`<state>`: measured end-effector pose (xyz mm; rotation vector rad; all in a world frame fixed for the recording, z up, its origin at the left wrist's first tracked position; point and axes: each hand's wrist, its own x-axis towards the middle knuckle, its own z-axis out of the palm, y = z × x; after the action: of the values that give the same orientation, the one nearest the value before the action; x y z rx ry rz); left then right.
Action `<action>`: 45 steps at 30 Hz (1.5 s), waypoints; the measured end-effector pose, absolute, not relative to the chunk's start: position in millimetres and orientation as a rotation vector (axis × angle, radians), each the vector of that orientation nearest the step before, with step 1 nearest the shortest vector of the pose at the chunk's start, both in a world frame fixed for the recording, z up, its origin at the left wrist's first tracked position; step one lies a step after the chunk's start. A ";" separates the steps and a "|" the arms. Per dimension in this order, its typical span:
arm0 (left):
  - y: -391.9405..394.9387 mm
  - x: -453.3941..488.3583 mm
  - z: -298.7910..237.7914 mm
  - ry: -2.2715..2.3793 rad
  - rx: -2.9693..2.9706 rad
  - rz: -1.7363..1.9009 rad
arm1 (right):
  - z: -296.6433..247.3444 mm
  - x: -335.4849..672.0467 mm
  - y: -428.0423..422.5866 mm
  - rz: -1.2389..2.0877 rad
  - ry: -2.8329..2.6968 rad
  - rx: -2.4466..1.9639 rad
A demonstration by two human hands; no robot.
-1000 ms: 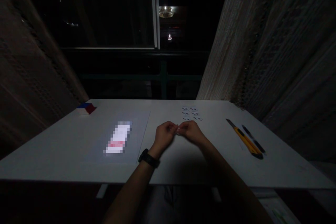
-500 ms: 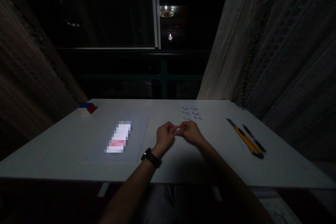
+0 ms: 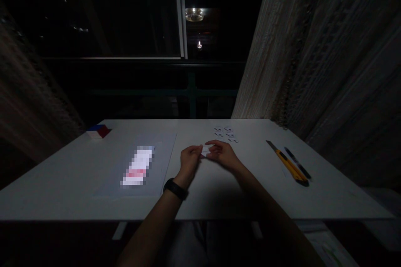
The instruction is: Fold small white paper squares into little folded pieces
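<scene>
Left hand [image 3: 189,161] and right hand [image 3: 224,155] each pinch one end of a small paper piece [image 3: 205,149], grip closed, likely to hold it flat above the table [image 3: 250,192], near the cut pieces [image 3: 224,134].

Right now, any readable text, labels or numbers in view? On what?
No text can be read.
Sheet: printed patch is blurred out.
Cards: dark marks, too small to read.
Knife, pen, watch: no lettering shows in this dim light.
Slip pinched between left hand and right hand: no print shows.
</scene>
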<state>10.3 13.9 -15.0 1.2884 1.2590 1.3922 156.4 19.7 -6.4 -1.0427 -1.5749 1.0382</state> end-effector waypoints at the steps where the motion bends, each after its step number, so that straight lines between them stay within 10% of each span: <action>1: 13.5 10.0 -13.4 1.204 1.204 1.405 | -6.5 156.1 19.6 1.027 -1.591 -1.025; 45: 7.1 8.6 0.8 0.932 1.127 1.262 | -5.6 157.5 23.0 1.385 -1.058 -0.962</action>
<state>8.6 7.1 0.8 1.1267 0.9318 1.2619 157.5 23.0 -5.6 -0.9622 -1.0580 1.3854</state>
